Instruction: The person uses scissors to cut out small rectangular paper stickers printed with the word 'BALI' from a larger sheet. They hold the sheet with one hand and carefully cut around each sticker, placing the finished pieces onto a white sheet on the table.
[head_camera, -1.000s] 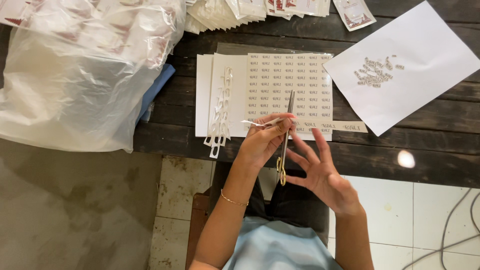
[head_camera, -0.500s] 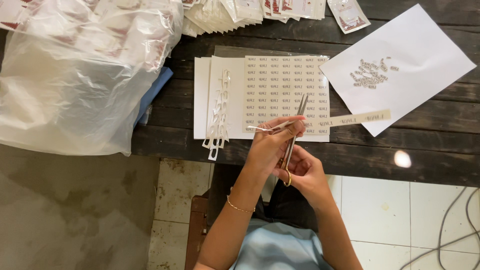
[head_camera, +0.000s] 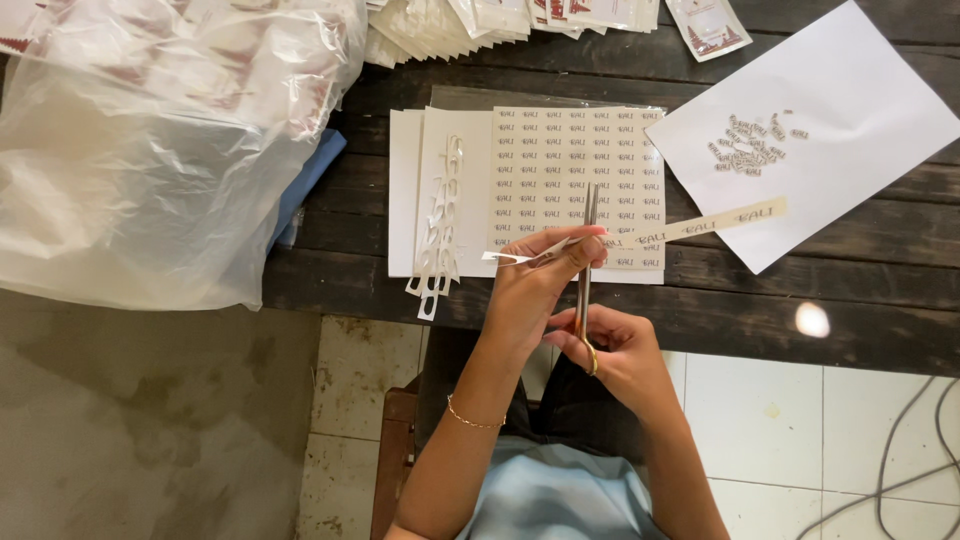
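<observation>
Two hands meet: the left hand (head_camera: 540, 285) now pinches a long printed paper strip (head_camera: 700, 222), newly stretching rightward, while the right hand (head_camera: 615, 350), closed again on slim metal scissors (head_camera: 586, 262), cuts beside it.

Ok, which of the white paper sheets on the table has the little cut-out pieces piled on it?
The plain white sheet at the right, lying askew. The small cut pieces sit on it; the printed label sheet in the middle carries none.

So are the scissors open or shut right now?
Shut, or very nearly: the scissors show as one thin line with no gap visible between the blades. The right hand holds the handles; the left hand pinches the paper strip.
</observation>
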